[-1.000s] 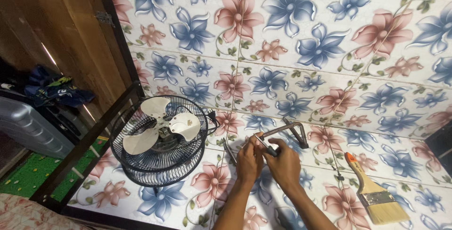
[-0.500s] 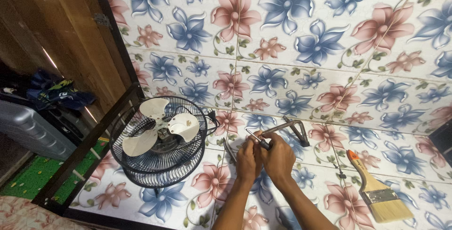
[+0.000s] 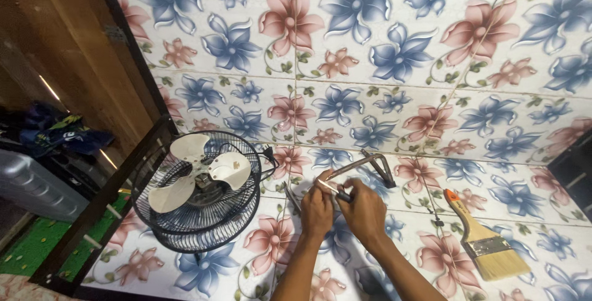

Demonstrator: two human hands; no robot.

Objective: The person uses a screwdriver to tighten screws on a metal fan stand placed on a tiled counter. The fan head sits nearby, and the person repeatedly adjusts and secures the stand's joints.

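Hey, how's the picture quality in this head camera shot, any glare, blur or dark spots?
Head view: evenly lit and fairly sharp on the floral tiled floor; no strong glare; the left edge by the wooden wall falls dark; the left hand and right hand look slightly soft.

Fan: a black wire-cage fan with white blades lies flat on the tiles, at the left.
Brush: a paintbrush with an orange-tipped wooden handle lies at the right.
Floor: tiles printed with blue and pink flowers.
Door: wooden, with a dark frame, at the left edge.
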